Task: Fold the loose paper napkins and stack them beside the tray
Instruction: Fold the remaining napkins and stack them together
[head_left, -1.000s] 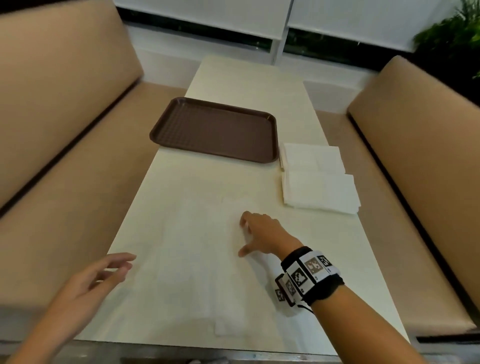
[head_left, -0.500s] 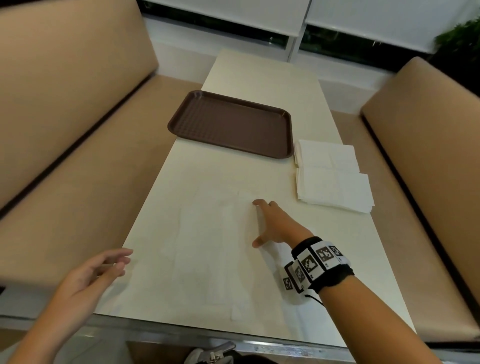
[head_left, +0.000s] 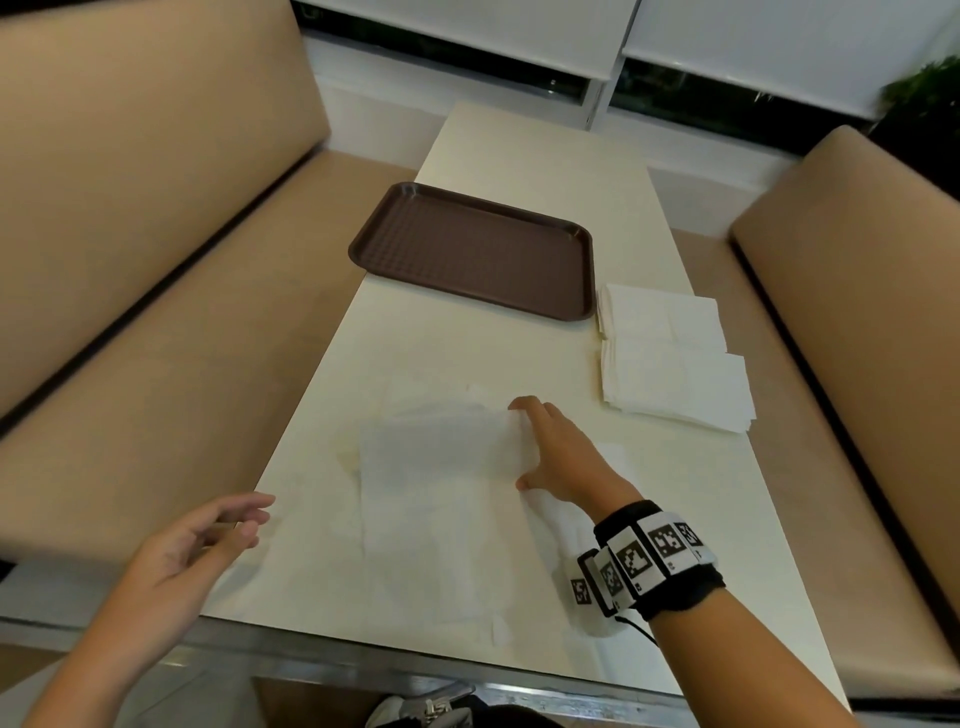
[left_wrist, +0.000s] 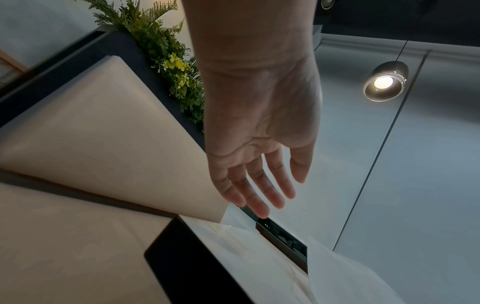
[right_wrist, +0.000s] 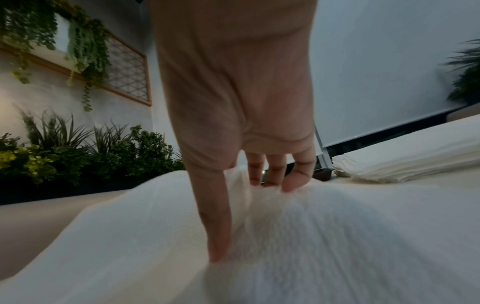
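Note:
Several loose white napkins (head_left: 431, 530) lie spread over the near half of the cream table (head_left: 524, 150). My right hand (head_left: 524, 447) pinches the right edge of the top napkin (head_left: 441, 447) between thumb and fingers, and that sheet is raised off the table. The right wrist view shows the thumb and fingertips (right_wrist: 291, 183) dug into the napkin (right_wrist: 337, 236). My left hand (head_left: 228, 525) hovers open and empty past the table's front left edge, with fingers relaxed (left_wrist: 259, 185). The brown tray (head_left: 472, 249) lies empty farther back. A stack of folded napkins (head_left: 675, 374) sits beside its right end.
Tan padded benches (head_left: 156, 322) run along both long sides of the table, the right one (head_left: 857, 312) close to the folded stack (right_wrist: 405, 164). Window blinds close off the far end. The table's metal front edge (head_left: 363, 660) is near my body.
The right hand has slid slightly forward and the napkin's edge under it has lifted off the table. The left hand has stayed by the front left corner.

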